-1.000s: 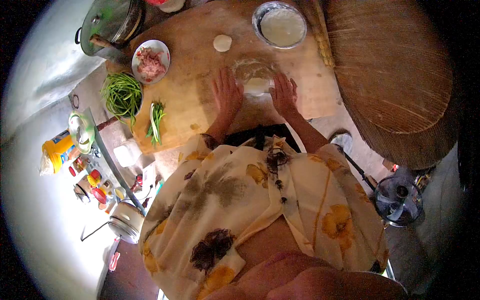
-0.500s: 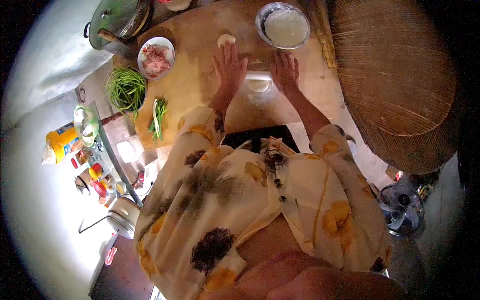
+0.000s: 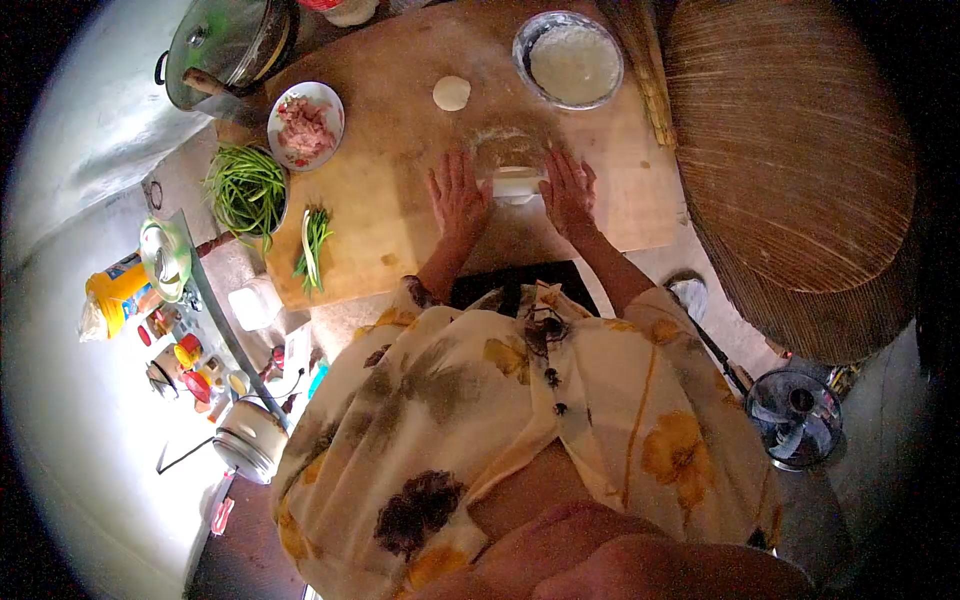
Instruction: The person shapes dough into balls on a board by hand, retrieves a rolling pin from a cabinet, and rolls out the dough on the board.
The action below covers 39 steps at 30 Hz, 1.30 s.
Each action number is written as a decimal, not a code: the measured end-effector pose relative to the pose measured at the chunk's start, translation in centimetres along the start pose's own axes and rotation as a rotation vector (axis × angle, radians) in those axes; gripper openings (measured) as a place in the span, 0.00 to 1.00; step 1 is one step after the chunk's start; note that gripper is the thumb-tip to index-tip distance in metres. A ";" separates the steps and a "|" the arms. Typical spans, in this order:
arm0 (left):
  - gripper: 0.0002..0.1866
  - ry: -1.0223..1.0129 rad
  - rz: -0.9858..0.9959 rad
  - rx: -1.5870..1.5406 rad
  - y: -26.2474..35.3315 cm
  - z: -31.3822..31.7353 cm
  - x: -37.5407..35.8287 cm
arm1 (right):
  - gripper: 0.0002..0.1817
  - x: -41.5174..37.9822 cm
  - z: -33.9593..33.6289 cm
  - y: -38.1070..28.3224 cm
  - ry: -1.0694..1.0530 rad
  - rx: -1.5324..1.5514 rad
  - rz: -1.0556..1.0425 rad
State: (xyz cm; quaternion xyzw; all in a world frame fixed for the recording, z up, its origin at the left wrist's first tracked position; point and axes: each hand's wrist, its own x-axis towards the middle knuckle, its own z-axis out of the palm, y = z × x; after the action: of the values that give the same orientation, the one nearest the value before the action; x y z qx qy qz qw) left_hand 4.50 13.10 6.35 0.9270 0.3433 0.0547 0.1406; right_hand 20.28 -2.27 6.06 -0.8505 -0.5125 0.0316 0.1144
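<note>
A white rolling pin (image 3: 518, 188) lies crosswise near the front of the wooden board. My left hand (image 3: 461, 196) rests flat at its left end, fingers stretched forward. On the right end lies my right hand (image 3: 568, 187), also flat with straight fingers. A pale piece of dough shows partly beneath the pin; its full outline is hidden. Farther up the board, apart from both hands, sits a round dough disc (image 3: 451, 93). Loose flour (image 3: 505, 143) dusts the wood just beyond the pin.
A metal bowl of flour (image 3: 575, 62) stands at the back right. To the left are a plate of minced meat (image 3: 306, 125), a bowl of green beans (image 3: 246, 190), spring onions (image 3: 314, 245) and a lidded pan (image 3: 215, 50). A large woven tray (image 3: 790, 150) leans at right.
Both hands and the rolling pin have come back toward my body, over the dough. My left fingers have moved away from the round dough disc, which is now fully visible.
</note>
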 end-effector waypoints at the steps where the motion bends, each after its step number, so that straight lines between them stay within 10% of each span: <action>1: 0.33 0.015 0.023 0.026 -0.1 0.0 0.2 | 0.25 0.2 0.2 0.2 -0.001 0.000 -0.002; 9: 0.34 0.300 0.095 0.073 -0.9 0.8 5.8 | 0.26 5.8 1.2 0.8 0.128 -0.162 0.065; 20: 0.36 0.036 0.102 0.048 -0.9 0.5 -4.7 | 0.28 -5.8 0.4 -2.3 0.080 0.016 0.054; 39: 0.33 0.196 0.059 0.061 -0.5 0.0 7.9 | 0.24 6.0 -0.5 -0.3 0.049 -0.141 0.176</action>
State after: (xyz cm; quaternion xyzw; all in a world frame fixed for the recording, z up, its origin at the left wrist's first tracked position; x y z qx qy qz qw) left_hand 10.15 18.61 6.27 0.9308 0.3295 0.1389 0.0763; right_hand 22.91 3.05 6.98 -0.8985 -0.4340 -0.0155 0.0637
